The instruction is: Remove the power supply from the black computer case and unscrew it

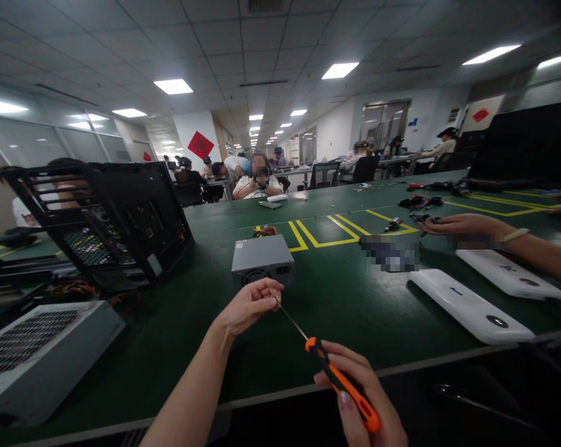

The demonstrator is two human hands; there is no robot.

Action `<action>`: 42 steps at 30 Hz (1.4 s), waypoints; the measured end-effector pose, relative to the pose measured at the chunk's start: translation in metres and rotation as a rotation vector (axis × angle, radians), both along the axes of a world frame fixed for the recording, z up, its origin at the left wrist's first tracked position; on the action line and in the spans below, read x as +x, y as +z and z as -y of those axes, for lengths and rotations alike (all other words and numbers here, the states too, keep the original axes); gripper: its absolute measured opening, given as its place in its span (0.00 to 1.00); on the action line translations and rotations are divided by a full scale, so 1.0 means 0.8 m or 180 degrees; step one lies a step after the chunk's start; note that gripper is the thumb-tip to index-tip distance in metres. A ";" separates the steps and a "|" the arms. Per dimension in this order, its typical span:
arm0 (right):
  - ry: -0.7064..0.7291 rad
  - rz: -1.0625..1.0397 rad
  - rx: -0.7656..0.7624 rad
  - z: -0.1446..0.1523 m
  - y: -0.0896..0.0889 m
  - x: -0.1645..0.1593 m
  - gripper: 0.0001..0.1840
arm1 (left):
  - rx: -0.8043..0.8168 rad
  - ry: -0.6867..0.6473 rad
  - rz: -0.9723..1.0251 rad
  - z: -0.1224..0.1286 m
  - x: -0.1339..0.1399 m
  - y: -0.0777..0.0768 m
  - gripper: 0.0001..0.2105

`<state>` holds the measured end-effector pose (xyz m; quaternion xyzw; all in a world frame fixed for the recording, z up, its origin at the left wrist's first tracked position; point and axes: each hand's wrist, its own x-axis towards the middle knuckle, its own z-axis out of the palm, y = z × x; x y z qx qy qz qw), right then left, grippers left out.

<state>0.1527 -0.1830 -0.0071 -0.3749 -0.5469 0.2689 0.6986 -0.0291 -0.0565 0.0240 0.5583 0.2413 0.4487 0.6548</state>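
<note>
My right hand (364, 388) is wrapped round the orange and black handle of a screwdriver (329, 366). Its thin metal shaft points up and to the left, towards my left hand (255, 304). There the thumb and fingers are pinched together at the screwdriver's tip; anything small between them is too tiny to make out. Just beyond my left hand, a grey power supply unit (261, 251) sits on the green table (191, 347), its fan grille and socket facing me. Both hands are above the table near its front edge.
A black computer case (140, 217) stands at the left, with a larger grey power supply (42, 354) before it. Two white covers (466, 304) lie at the right. Another person's hand (461, 226) reaches in there, near cables (420, 202). Yellow tape marks the table.
</note>
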 end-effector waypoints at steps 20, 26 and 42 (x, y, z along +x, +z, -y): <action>0.1783 -0.2881 -0.2539 -0.033 0.004 -0.020 0.15 | -0.0448 0.0853 -0.0190 -0.014 0.006 -0.007 0.11; 0.1685 -0.3578 -0.2697 -0.061 0.023 -0.019 0.05 | -0.0232 0.0769 -0.0398 -0.021 0.009 -0.017 0.09; 0.1616 -0.3724 -0.2774 -0.079 0.024 -0.025 0.05 | 0.0277 0.1481 -0.1244 -0.029 0.015 -0.026 0.20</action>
